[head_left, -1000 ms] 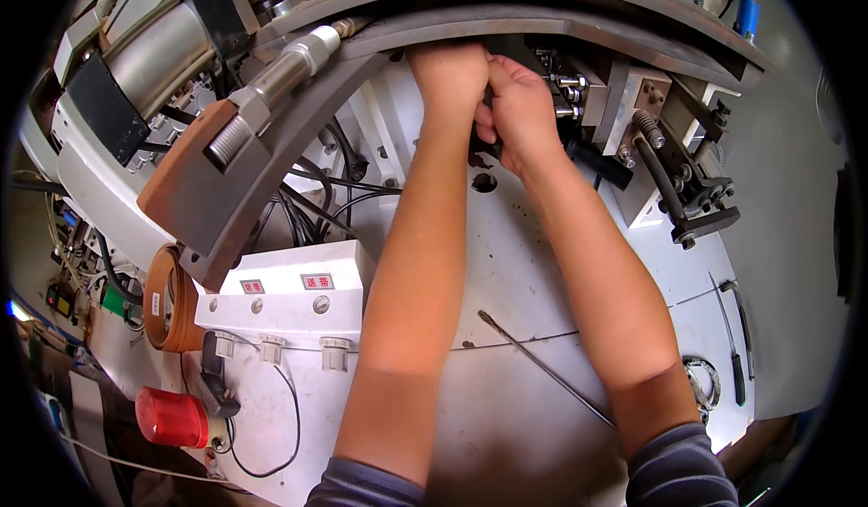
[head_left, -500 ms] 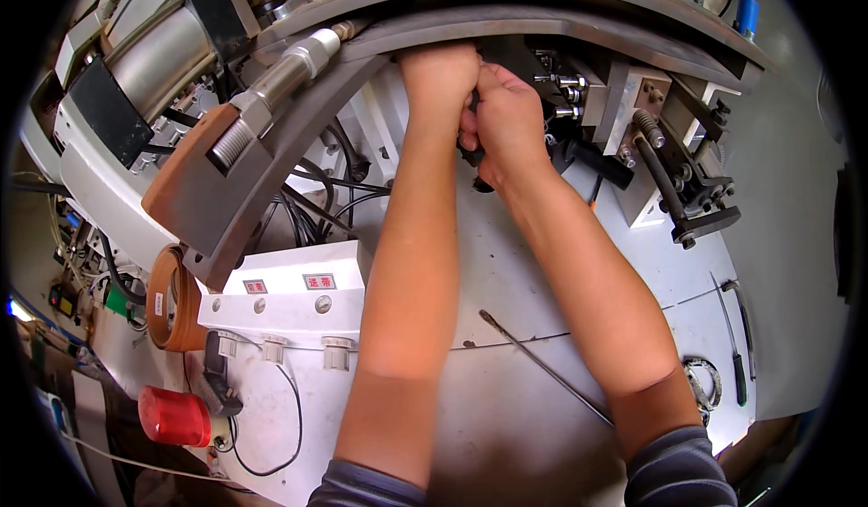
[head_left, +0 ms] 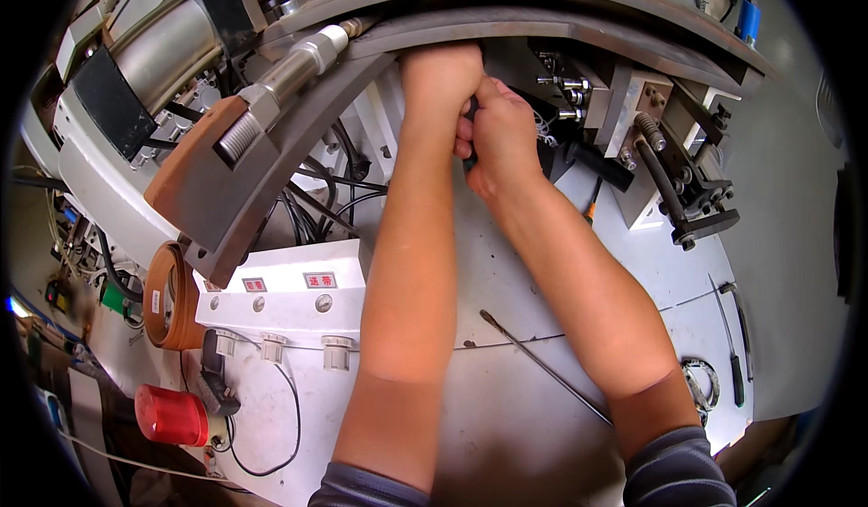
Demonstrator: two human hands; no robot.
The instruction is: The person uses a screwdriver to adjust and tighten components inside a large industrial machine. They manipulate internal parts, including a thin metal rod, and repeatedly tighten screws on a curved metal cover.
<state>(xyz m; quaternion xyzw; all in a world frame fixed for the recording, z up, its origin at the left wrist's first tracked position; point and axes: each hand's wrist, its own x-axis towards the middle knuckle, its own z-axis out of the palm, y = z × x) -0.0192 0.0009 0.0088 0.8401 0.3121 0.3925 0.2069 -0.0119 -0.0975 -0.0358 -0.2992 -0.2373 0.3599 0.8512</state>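
Note:
Both my forearms reach up to the underside of a curved dark metal plate (head_left: 470,26). My left hand (head_left: 441,71) is bent at the wrist beneath the plate's edge, and its fingers are hidden. Pressed close beside it, my right hand (head_left: 504,130) has its fingers curled closed. A bit of something dark shows between the two hands, too covered to name. Just right of my right hand are black cylindrical parts (head_left: 599,163) and a metal block with several bolts and fittings (head_left: 574,95).
A white control box (head_left: 280,294) with knobs stands left of my arms, near black cables (head_left: 312,208), a brown tape roll (head_left: 172,294) and a red beacon light (head_left: 172,415). A long screwdriver-like rod (head_left: 547,367) lies between my forearms. Farther right lies another screwdriver (head_left: 735,376).
My right hand has shifted slightly left and turned, staying closed beside my left hand. More of the black parts and the orange-tipped tool to its right now shows.

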